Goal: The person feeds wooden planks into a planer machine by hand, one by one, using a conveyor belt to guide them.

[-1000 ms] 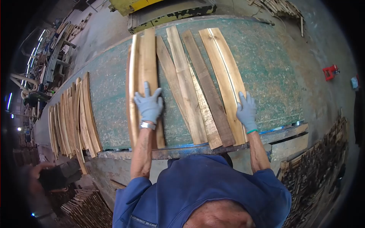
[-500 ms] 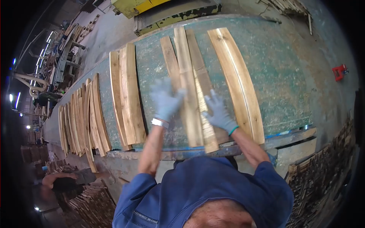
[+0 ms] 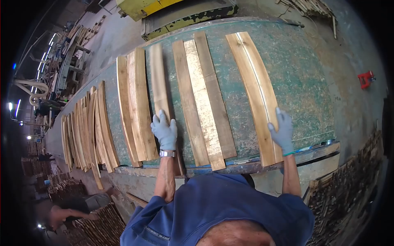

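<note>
My left hand (image 3: 165, 133), in a grey glove, grips the near part of a long wooden board (image 3: 157, 69), fingers and thumb around its width. That board is slightly blurred. My right hand (image 3: 283, 132), also gloved, rests with thumb and fingers spread at the right edge of a pair of light boards (image 3: 255, 88) with a narrow seam between them. Between my hands lie three boards side by side: a brown one (image 3: 186, 94), a pale rough one (image 3: 201, 88) and a darker one (image 3: 213, 90).
Left of my hands lies a tight group of boards (image 3: 137, 106), then several narrower strips (image 3: 88, 127). All rest on a worn green table (image 3: 303, 82). Yellow machinery (image 3: 188, 20) stands beyond it. Wood stacks (image 3: 344, 192) rise at lower right; another person's arm (image 3: 67, 213) shows lower left.
The board that lay over the middle group has moved left with my left hand, uncovering the pale rough board. My right hand has moved right, from the middle group to the right pair.
</note>
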Demonstrator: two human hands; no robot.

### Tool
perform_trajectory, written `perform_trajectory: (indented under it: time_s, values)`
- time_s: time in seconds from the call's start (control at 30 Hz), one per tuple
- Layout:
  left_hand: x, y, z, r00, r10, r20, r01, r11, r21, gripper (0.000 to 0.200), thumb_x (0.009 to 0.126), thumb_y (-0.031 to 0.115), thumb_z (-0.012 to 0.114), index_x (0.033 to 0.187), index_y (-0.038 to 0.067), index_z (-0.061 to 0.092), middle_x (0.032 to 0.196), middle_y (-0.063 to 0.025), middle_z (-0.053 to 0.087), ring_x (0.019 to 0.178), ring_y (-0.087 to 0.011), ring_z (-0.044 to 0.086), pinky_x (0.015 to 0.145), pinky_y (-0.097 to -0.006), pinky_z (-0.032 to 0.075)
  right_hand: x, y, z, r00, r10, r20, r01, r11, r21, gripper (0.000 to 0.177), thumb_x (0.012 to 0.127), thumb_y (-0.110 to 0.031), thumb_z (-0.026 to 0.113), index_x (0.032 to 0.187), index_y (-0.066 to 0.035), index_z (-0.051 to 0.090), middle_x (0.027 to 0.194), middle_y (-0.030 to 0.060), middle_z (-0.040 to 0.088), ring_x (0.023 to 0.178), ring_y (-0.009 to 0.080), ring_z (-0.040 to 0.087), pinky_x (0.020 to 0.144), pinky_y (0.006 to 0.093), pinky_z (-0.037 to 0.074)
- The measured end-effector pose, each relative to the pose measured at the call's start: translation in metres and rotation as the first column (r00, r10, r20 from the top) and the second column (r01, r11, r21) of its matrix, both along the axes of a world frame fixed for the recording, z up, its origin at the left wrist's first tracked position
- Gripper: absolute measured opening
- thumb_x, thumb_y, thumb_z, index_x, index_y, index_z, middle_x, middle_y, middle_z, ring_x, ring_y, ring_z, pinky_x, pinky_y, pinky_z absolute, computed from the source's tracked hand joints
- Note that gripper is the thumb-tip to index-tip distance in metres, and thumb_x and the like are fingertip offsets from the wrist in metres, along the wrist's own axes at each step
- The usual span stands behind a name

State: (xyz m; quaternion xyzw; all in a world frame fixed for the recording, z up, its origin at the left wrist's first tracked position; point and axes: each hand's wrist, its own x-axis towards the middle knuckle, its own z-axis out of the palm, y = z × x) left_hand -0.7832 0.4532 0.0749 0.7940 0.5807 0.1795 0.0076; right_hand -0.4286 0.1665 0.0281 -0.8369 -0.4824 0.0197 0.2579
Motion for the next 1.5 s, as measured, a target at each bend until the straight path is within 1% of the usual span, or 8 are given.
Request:
perform_trajectory:
  time_s: [0.13, 0.43, 0.57, 0.67, 0.77, 0.9, 1.2, 1.5]
  values:
    - [0.002, 0.005, -0.048, 0.977, -0.048, 0.208, 0.050, 0.999, -0.005, 0.047, 0.089, 0.031, 0.063, 0.129, 0.006, 0.063, 0.122, -0.0275, 0.055, 0.105, -0.0428, 0.051, 0.095, -0.0502, 0.042, -0.054, 0.065, -0.004, 0.998, 0.053, 0.037, -0.055, 0.998, 0.041, 0.065, 0.085, -0.035, 0.066, 0.140, -0.006, 0.049, 0.126, 0.0243, 0.049, 0.110, 0.0411, 0.049, 0.096, 0.0496, 0.044]
    - [0.011, 0.049, -0.031, 0.948, -0.223, 0.225, 0.248, 0.965, -0.088, 0.052, 0.091, 0.034, 0.060, 0.136, 0.009, 0.057, 0.140, -0.0350, 0.044, 0.122, -0.0489, 0.047, 0.105, -0.0473, 0.039, -0.066, 0.121, 0.005, 0.992, 0.110, 0.065, -0.110, 0.994, -0.009, 0.069, 0.084, -0.049, 0.064, 0.140, -0.009, 0.051, 0.137, 0.0264, 0.044, 0.115, 0.0413, 0.047, 0.096, 0.0514, 0.042]
    - [-0.023, -0.044, 0.034, 0.911, -0.407, -0.068, 0.381, 0.894, -0.237, 0.095, 0.071, 0.070, 0.069, 0.151, 0.027, 0.040, 0.163, -0.0226, 0.011, 0.146, -0.0546, 0.001, 0.114, -0.0687, 0.005, -0.112, 0.062, 0.048, 0.970, 0.181, 0.162, -0.164, 0.980, -0.112, 0.091, 0.071, -0.072, 0.066, 0.146, -0.023, 0.047, 0.155, 0.0279, 0.025, 0.133, 0.0526, 0.030, 0.104, 0.0644, 0.030]
    - [-0.044, -0.128, 0.021, 0.845, -0.491, -0.210, 0.382, 0.831, -0.405, 0.107, 0.055, 0.081, 0.073, 0.146, 0.033, 0.046, 0.163, -0.0213, 0.013, 0.140, -0.0645, 0.003, 0.107, -0.0773, 0.008, -0.147, 0.020, 0.030, 0.970, 0.202, 0.131, -0.168, 0.958, -0.232, 0.102, 0.059, -0.078, 0.072, 0.145, -0.029, 0.047, 0.155, 0.0280, 0.024, 0.138, 0.0584, 0.019, 0.104, 0.0697, 0.022]
    - [-0.039, -0.139, -0.009, 0.898, -0.398, -0.187, 0.341, 0.899, -0.275, 0.108, 0.051, 0.082, 0.074, 0.142, 0.030, 0.052, 0.160, -0.0247, 0.018, 0.140, -0.0648, 0.003, 0.108, -0.0753, 0.007, -0.152, 0.034, 0.021, 0.970, 0.177, 0.167, -0.153, 0.977, -0.150, 0.101, 0.058, -0.077, 0.073, 0.144, -0.030, 0.049, 0.155, 0.0276, 0.025, 0.137, 0.0596, 0.019, 0.103, 0.0708, 0.021]
    - [-0.038, -0.129, -0.017, 0.883, -0.445, -0.149, 0.408, 0.885, -0.224, 0.096, 0.052, 0.080, 0.074, 0.138, 0.044, 0.054, 0.159, -0.0221, 0.020, 0.136, -0.0678, 0.007, 0.103, -0.0796, 0.013, -0.135, 0.049, 0.007, 0.962, 0.231, 0.149, -0.219, 0.971, -0.092, 0.096, 0.058, -0.072, 0.076, 0.140, -0.030, 0.053, 0.154, 0.0257, 0.028, 0.136, 0.0591, 0.021, 0.102, 0.0697, 0.027]
    - [0.017, -0.001, -0.010, 0.900, -0.413, -0.138, 0.388, 0.904, -0.179, 0.091, 0.054, 0.077, 0.075, 0.137, 0.045, 0.055, 0.158, -0.0223, 0.027, 0.139, -0.0647, 0.010, 0.107, -0.0720, 0.017, -0.067, 0.186, -0.004, 0.936, 0.261, 0.236, -0.271, 0.962, 0.014, 0.089, 0.056, -0.074, 0.075, 0.133, -0.032, 0.061, 0.150, 0.0211, 0.037, 0.132, 0.0591, 0.027, 0.106, 0.0677, 0.026]
    - [0.099, 0.193, 0.001, 0.941, -0.310, -0.134, 0.281, 0.939, -0.195, 0.089, 0.060, 0.074, 0.074, 0.141, 0.046, 0.050, 0.159, -0.0147, 0.029, 0.143, -0.0581, 0.011, 0.114, -0.0664, 0.012, 0.014, 0.397, 0.016, 0.930, 0.264, 0.256, -0.237, 0.963, -0.131, 0.091, 0.059, -0.079, 0.069, 0.137, -0.033, 0.058, 0.152, 0.0198, 0.038, 0.132, 0.0498, 0.032, 0.112, 0.0570, 0.026]
